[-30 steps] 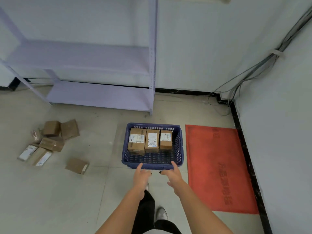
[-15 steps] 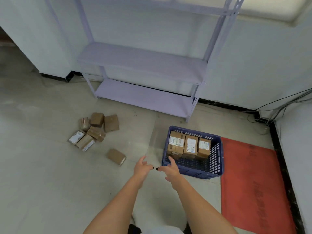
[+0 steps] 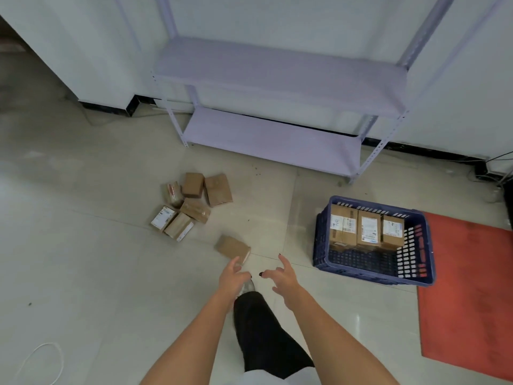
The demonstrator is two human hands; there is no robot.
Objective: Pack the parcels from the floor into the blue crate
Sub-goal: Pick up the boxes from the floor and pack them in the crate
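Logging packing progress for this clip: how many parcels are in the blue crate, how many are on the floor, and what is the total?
Parcels in the blue crate: 3, standing side by side along its far wall.
Parcels on the floor: 7, with 6 in a cluster and 1 lone parcel just ahead of the hands.
Total parcels: 10

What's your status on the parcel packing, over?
Left hand and right hand open, empty. Three parcels stand in blue crate; nearest floor parcel just ahead of left hand. Nothing in the way.
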